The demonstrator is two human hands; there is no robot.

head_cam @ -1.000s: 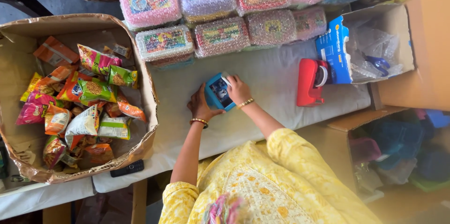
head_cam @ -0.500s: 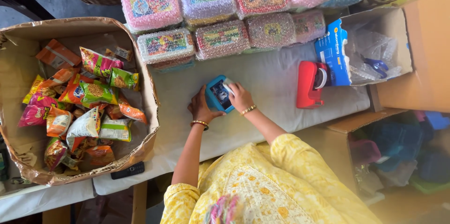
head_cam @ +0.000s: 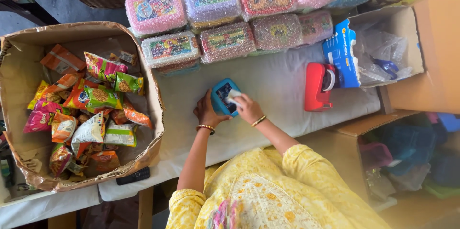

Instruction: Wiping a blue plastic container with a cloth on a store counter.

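I see the left hand (head_cam: 207, 112) gripping a small blue box (head_cam: 225, 97) at its left edge on the white counter (head_cam: 278, 80), while the right hand (head_cam: 247, 108) pinches a white scrap (head_cam: 234, 96) against its top. Open counter runs right to the red tape dispenser (head_cam: 318, 86); bubble-wrapped boxes (head_cam: 211, 16) line the far edge, and the cardboard snack box (head_cam: 155, 104) stands left.

yellow patterned tunic (head_cam: 268, 195), short sleeves; bangle on left wrist (head_cam: 205, 128), thin bangle on right wrist (head_cam: 258, 121).
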